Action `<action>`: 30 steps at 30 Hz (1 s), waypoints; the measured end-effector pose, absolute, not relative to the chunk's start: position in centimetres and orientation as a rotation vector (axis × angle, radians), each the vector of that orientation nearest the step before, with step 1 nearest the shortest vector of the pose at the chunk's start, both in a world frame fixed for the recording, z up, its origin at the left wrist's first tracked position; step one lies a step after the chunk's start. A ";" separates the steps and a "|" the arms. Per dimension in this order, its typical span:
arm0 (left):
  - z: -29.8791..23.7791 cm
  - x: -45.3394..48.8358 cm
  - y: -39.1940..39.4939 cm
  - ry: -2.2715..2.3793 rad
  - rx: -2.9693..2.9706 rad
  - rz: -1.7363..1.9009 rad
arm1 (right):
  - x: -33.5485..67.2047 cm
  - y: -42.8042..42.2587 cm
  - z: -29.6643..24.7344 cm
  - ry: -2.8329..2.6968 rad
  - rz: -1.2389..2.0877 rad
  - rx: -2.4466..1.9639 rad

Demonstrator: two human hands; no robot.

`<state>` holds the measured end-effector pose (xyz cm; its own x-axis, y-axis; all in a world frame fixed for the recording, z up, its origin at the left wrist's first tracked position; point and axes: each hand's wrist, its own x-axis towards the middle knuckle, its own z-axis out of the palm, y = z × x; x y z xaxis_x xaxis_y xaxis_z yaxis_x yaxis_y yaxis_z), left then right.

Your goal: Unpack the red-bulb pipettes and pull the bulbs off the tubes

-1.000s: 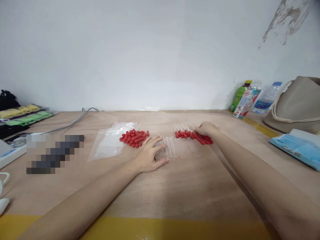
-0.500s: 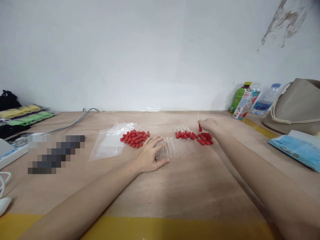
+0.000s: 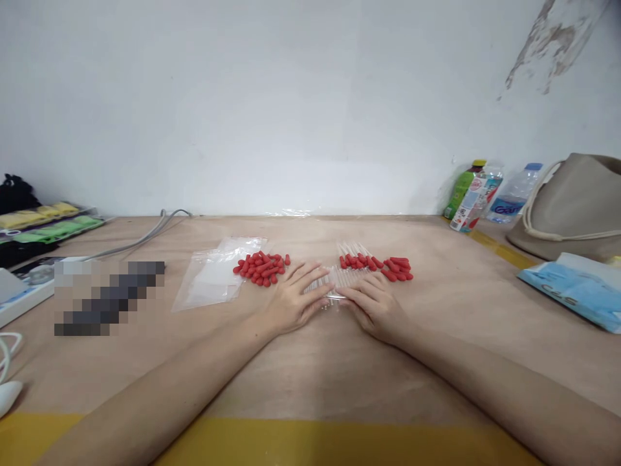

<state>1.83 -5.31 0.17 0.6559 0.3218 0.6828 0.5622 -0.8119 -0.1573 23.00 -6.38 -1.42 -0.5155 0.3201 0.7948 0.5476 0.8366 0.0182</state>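
Observation:
A thin clear glass tube (image 3: 336, 297) lies crosswise between my hands, one end at each hand's fingertips. My left hand (image 3: 294, 298) pinches its left end with thumb and index finger, the other fingers stretched over the row. The right end is between the closed fingers of my right hand (image 3: 376, 304). Under and behind both hands lies a row of clear glass tubes (image 3: 348, 277), partly covered. Several tubes fitted with red rubber bulbs (image 3: 361, 260) lie just beyond the row. Loose red rubber bulbs (image 3: 398, 268) sit to their right.
A larger heap of red bulbs (image 3: 262, 268) lies left of my left hand, against clear plastic bags (image 3: 206, 275). Bottles (image 3: 468, 200), a grey-beige bag (image 3: 572, 207) and a blue tissue pack (image 3: 575, 291) stand right. A power strip (image 3: 29, 298) and cable (image 3: 145, 236) lie left.
My right hand has come back from beside the right-hand bulbs, where it held a bulb with a tube, to the glass tubes. My left hand's thumb and index finger have drawn together.

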 end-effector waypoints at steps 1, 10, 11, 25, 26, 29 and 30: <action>0.2 1.8 -5.3 -0.653 -2.529 -0.942 | 22.7 -6.4 -1.5 -2.155 -0.315 -0.607; -0.2 2.1 -5.7 -0.551 -2.565 -1.015 | 22.8 -6.2 -0.9 -2.236 -0.608 -0.669; -0.3 2.1 -5.7 -0.536 -2.565 -1.029 | 22.9 -6.3 -0.8 -2.232 -0.641 -0.668; -0.5 0.3 -5.3 -0.595 -2.618 -1.176 | 25.8 -5.8 -0.8 -2.140 -0.786 -0.637; -0.4 -0.1 -5.1 -0.643 -2.588 -1.194 | 26.4 -5.5 -0.7 -2.111 -0.760 -0.673; -0.3 -0.5 -4.8 -0.757 -2.519 -1.227 | 28.0 -4.4 -0.4 -2.024 -0.611 -0.821; -0.4 -0.4 -4.7 -0.786 -2.506 -1.237 | 28.4 -4.0 -0.3 -1.974 -0.535 -0.894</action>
<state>-0.42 -4.69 -0.42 0.4974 0.3598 0.7894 0.5613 -0.8273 0.0234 28.42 -4.01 -0.34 -0.3553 0.3829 0.8527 0.7610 0.6482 0.0260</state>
